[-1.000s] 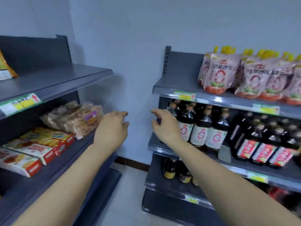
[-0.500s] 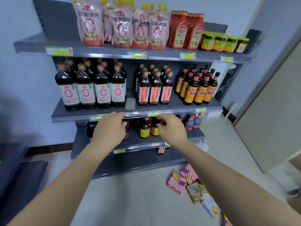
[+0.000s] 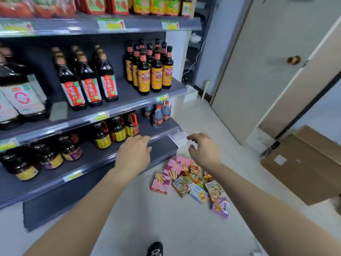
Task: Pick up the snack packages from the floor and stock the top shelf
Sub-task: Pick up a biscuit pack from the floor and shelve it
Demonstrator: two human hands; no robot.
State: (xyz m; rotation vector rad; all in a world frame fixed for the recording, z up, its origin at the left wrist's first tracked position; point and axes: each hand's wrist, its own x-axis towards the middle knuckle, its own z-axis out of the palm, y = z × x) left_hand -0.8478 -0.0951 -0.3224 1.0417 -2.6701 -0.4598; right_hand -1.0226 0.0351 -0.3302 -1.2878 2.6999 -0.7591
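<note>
Pale floor is stretching out beside a grey rack in a small shop. A cream door is standing off the rack's right end, and cardboard boxes are lying farther right of the rack, below the door.

Snacks are lying in a loose heap on the floor just off the rack's lower right corner. Pink boxes are nearest the rack, with yellow and purple packs farther from it. Neither hand is touching them.

Both bare arms are reaching forward from the bottom of the view. The left hand is hovering in front of the rack's lowest shelf, near its front edge, fingers loosely curled downward and holding nothing. The right hand is hanging just past the rack's right end, above the heap and apart from it, thumb and fingers bent and slightly spread, also empty.

Dark bottles are standing on the rack's middle shelf and squat jars on the lowest. Red pouches are showing on the highest shelf in view. A black shoe is peeking in at the bottom edge, out from the rack's base.
</note>
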